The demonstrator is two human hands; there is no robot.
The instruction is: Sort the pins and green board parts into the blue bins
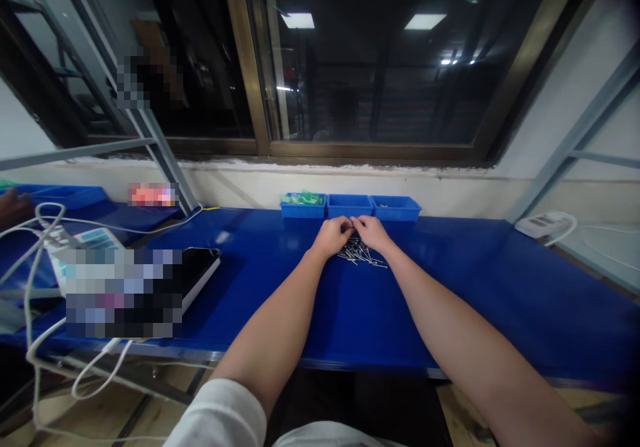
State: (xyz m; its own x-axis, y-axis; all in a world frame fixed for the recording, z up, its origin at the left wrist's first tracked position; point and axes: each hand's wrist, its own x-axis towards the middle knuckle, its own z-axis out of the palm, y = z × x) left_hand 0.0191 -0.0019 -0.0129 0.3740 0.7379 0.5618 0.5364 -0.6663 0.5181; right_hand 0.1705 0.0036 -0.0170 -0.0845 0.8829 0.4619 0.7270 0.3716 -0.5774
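Note:
Both my arms reach far forward over the blue table (450,300). My left hand (333,235) and my right hand (371,231) meet fingertip to fingertip, with the fingers curled in a pinch. What they pinch is too small to make out. Just below the hands lies a small heap of thin metal pins (361,254), spread on the blue surface. Behind the hands stand three small blue bins in a row. The left bin (303,205) holds green parts, the middle bin (349,205) looks empty, and the right bin (397,207) holds a few small pieces.
A black flat device (203,267) and white cables (45,340) lie at the left. A white power strip (545,223) sits at the far right. Another person's hand (13,208) shows at the far left edge. A dark window runs along the wall behind the table.

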